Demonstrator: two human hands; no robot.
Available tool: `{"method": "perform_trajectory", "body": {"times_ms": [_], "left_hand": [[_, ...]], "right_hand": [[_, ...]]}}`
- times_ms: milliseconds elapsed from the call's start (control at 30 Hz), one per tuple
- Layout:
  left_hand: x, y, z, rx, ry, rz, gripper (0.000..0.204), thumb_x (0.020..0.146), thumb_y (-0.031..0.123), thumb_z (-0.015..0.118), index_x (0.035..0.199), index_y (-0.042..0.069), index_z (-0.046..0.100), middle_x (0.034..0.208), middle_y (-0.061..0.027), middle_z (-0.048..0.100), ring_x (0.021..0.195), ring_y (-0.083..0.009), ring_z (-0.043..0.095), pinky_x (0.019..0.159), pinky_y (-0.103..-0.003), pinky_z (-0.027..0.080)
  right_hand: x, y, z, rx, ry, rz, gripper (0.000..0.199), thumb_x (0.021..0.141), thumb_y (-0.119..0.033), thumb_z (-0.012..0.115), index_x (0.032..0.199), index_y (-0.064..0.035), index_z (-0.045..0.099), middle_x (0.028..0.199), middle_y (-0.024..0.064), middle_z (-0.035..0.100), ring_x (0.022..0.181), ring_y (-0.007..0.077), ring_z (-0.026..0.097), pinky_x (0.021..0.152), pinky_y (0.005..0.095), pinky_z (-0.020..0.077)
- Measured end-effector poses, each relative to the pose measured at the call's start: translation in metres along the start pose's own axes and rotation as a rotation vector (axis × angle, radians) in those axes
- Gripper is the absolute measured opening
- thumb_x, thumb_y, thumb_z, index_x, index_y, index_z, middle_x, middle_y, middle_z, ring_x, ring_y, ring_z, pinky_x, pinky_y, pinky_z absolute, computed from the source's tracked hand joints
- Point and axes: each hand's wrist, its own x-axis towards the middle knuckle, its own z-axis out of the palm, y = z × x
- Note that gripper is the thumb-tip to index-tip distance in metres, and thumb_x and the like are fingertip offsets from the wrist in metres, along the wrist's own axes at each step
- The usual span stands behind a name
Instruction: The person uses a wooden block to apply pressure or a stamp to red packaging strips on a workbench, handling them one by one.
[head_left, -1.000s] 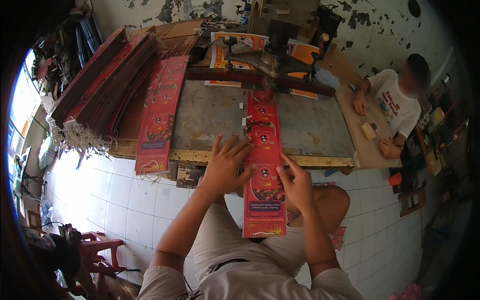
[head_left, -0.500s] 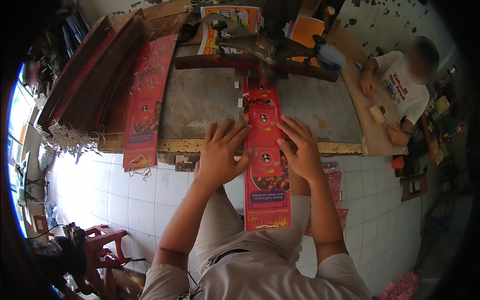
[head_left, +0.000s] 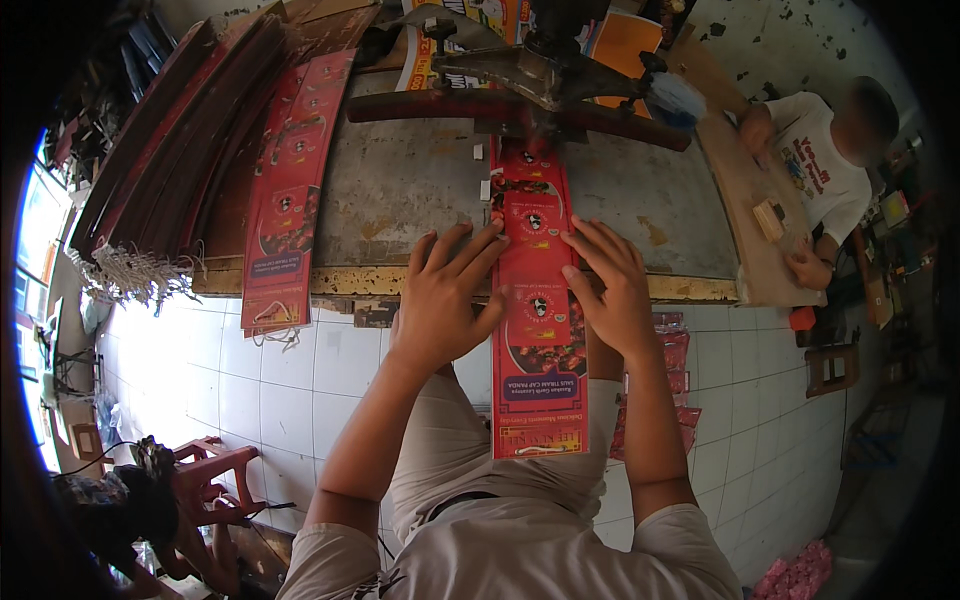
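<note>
A long red printed card strip [head_left: 541, 370] lies lengthwise in front of me, its far end beneath a dark metal press [head_left: 530, 85] and its near end overhanging the table edge above my lap. A white cord shows at that near end. My left hand [head_left: 450, 295] rests along the strip's left edge, fingers stretched out and fingertips touching it. On the opposite edge, my right hand [head_left: 612, 285] lies with its fingers spread and the thumb near the printed face. Neither hand is wrapped around the strip. Small white pieces [head_left: 486, 190] sit along its left side.
The worktable has a grey metal top [head_left: 410, 200]. To the left lie another red strip [head_left: 285, 215] and a stack of dark red strips [head_left: 170, 150] with white cords. A co-worker [head_left: 830, 150] sits at right near a wooden block [head_left: 769, 219]. Red packs [head_left: 672, 385] lie on the floor.
The view has shifted slightly. My hands and the strip keep nearly the same places relative to each other. The co-worker's far hand has moved away from the wooden block.
</note>
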Motion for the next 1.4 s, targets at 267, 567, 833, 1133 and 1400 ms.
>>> {"method": "perform_trajectory", "body": {"times_ms": [267,567,833,1133,1400], "left_hand": [[-0.004,-0.004,-0.001,-0.009,-0.021,-0.017,0.056,0.094,0.028,0.072,0.147,0.012,0.068,0.158,-0.0047,0.065,0.147,-0.0364,0.055,0.124,-0.061,0.037],[-0.005,-0.001,-0.002,0.012,0.007,-0.012,0.055,0.098,0.031,0.072,0.149,0.012,0.068,0.157,-0.0044,0.066,0.147,-0.0353,0.057,0.122,-0.059,0.039],[-0.004,-0.001,0.006,-0.031,0.014,-0.001,0.060,0.091,0.033,0.074,0.146,0.009,0.068,0.160,-0.0049,0.064,0.149,-0.0342,0.054,0.124,-0.058,0.037],[-0.004,0.000,0.000,-0.020,-0.002,-0.007,0.056,0.095,0.032,0.074,0.147,0.011,0.068,0.158,-0.0051,0.065,0.148,-0.0345,0.055,0.124,-0.057,0.038],[-0.006,-0.004,0.001,-0.008,0.012,-0.009,0.056,0.095,0.033,0.073,0.146,0.010,0.068,0.158,-0.0055,0.066,0.148,-0.0356,0.055,0.124,-0.058,0.038]], "right_hand": [[-0.002,0.031,-0.026,0.010,-0.025,0.135,0.046,0.108,-0.036,0.071,0.145,-0.0090,0.072,0.159,0.0153,0.063,0.154,0.0368,0.051,0.128,0.0530,0.0385],[-0.021,0.301,-0.174,-0.626,0.169,0.466,0.052,0.109,-0.023,0.069,0.158,-0.0098,0.060,0.155,0.0280,0.058,0.148,0.0466,0.051,0.122,0.0528,0.0441],[-0.053,0.324,-0.192,-0.447,0.188,0.343,0.043,0.113,-0.012,0.063,0.156,-0.0059,0.061,0.150,0.0217,0.063,0.140,0.0404,0.060,0.118,0.0471,0.0479],[-0.051,0.038,-0.102,0.225,0.005,0.053,0.048,0.098,-0.005,0.079,0.145,-0.0095,0.071,0.147,0.0124,0.066,0.138,0.0326,0.063,0.117,0.0452,0.0514],[0.039,-0.033,-0.029,0.252,-0.117,-0.240,0.047,0.098,-0.007,0.079,0.144,-0.0106,0.071,0.147,0.0111,0.064,0.134,0.0352,0.063,0.112,0.0451,0.0545]]}}
